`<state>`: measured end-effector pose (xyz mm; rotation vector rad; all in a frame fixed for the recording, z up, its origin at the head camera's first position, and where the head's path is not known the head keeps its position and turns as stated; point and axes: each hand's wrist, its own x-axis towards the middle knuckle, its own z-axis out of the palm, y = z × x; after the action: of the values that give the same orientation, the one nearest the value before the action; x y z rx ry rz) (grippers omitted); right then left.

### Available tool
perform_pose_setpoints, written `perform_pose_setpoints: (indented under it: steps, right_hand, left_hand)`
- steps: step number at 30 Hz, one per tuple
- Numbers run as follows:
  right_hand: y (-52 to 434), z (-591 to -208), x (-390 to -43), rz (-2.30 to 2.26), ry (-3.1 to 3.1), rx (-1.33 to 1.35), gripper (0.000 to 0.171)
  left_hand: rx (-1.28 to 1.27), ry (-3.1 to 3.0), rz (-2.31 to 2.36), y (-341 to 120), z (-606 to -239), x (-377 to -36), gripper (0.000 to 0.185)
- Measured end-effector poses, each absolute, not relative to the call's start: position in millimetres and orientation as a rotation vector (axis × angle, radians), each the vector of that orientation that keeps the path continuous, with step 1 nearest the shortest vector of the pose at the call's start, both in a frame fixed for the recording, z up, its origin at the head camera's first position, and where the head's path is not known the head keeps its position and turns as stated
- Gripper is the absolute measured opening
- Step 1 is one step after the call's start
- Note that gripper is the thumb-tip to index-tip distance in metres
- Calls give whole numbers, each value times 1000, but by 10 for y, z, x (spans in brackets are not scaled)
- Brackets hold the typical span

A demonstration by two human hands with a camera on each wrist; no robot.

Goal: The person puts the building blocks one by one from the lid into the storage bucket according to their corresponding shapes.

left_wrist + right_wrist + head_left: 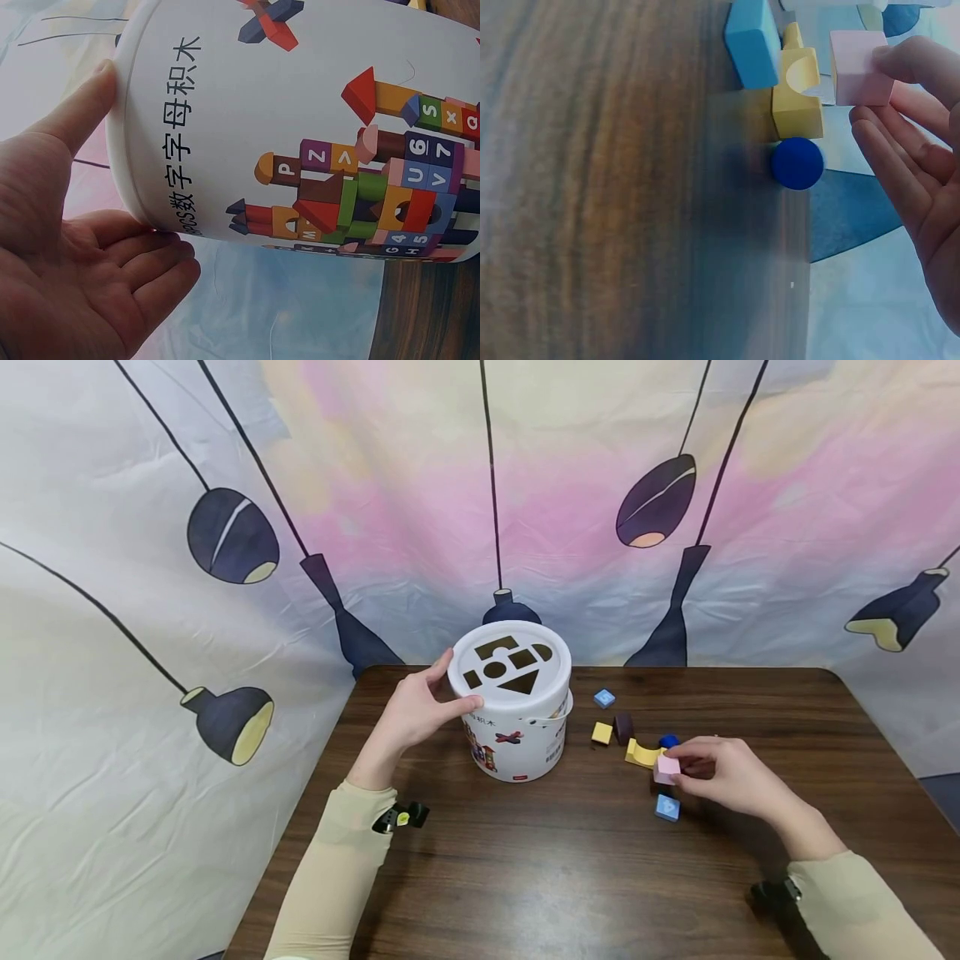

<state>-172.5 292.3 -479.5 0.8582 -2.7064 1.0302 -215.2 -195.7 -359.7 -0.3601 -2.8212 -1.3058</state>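
The left hand (82, 277) braces the white bucket (247, 112), thumb apparently touching its rim, fingers (161, 262) underneath.

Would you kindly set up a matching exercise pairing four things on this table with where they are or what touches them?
Things:
1. pink block
2. white bucket
3. dark blue ball
4. light blue block

States:
A. steadied at the lid by the left hand
B. lying nearest the person, untouched
C. pinched by the right hand
D. beside the yellow arch block

Pairs: 1-C, 2-A, 3-D, 4-B
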Motion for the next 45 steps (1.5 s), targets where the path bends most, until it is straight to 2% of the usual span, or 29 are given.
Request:
perform_pose_setpoints:
  steps: [11, 19, 33, 45]
  right_hand:
    - [2859, -4608, -1828, 1136, -2652, 978, 36]
    - [2788, -4350, -1982, 1037, -2630, 1042, 39]
    - [2541, -3953, -2180, 1022, -2598, 1040, 37]
    - [2383, -3762, -2279, 1161, -2595, 1040, 37]
  left_hand:
    - [-364, -2821, -1284, -1964, -3608, -2154, 102]
    - [-374, -2824, -1271, -1961, -3592, -2159, 104]
    - [-388, -2822, -1272, -1964, -3590, -2139, 103]
    - [-381, -2824, -1273, -1954, -3585, -2130, 103]
